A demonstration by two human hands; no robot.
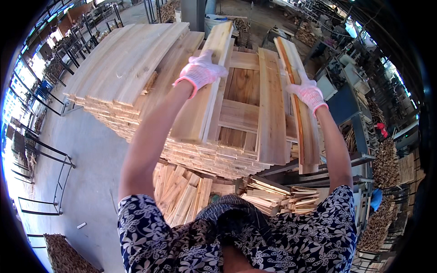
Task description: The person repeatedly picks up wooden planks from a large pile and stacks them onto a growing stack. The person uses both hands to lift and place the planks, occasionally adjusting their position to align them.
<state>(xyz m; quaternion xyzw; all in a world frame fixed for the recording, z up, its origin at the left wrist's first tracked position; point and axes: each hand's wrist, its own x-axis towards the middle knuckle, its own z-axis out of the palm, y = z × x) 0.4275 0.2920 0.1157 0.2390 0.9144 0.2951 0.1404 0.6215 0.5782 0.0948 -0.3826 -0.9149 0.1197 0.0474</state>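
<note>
My left hand (200, 73), in a white and pink knit glove, grips a pale wooden plank (193, 116) across its top face, its fingers at the right edge. My right hand (308, 94), gloved alike, is closed round a narrower plank (304, 129) with a brown bark strip along its left side; the fingers beyond its edge are hidden. Both planks point away from me over a large stack of boards (218, 159). Between my hands another plank (267, 107) lies lengthwise across crosswise boards (239, 113).
Wide planks (129, 63) cover the stack's left side. Short wood offcuts (182, 193) lie below its near edge, with more cut strips (277, 198) on their right. Black metal racks (59, 182) stand on the grey floor at left. A grey post (193, 20) rises behind the stack.
</note>
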